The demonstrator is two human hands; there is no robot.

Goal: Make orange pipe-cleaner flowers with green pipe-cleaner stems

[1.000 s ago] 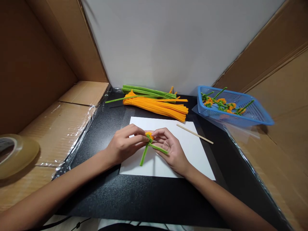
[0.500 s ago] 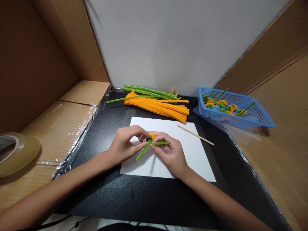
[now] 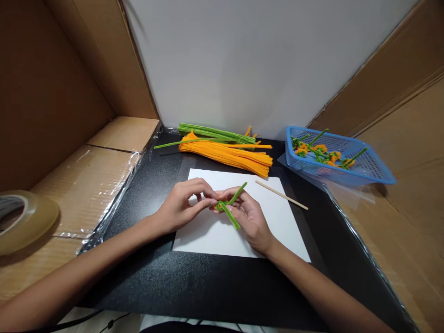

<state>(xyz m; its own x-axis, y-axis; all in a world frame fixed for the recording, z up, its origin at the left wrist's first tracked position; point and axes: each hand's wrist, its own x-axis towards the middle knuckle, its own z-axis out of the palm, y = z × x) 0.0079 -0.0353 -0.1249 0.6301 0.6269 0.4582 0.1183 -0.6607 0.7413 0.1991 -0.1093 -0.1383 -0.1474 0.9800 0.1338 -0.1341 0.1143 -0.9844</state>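
Between my two hands, above the white paper (image 3: 208,238), is a small pipe-cleaner pumpkin (image 3: 221,206) with an orange body and a green top. Two green pipe-cleaner ends stick out of it, one up to the right, one down to the right. My left hand (image 3: 187,203) pinches its left side between thumb and fingers. Closed on its right side is my right hand (image 3: 248,219), the thumb and fingers by the base of the green ends. Fingers hide much of the orange body.
Behind the paper lie an orange pipe-cleaner bundle (image 3: 225,156) and a green pipe-cleaner bundle (image 3: 215,132). A thin wooden stick (image 3: 281,195) rests across the paper's right edge. The blue basket (image 3: 378,173) holds several orange-and-green pieces. A tape roll (image 3: 41,222) sits on cardboard at left.
The pumpkin has been turned in my fingers: its green ends, earlier pointing down-left and right, now point up-right and down-right. Both hands keep hold of it.
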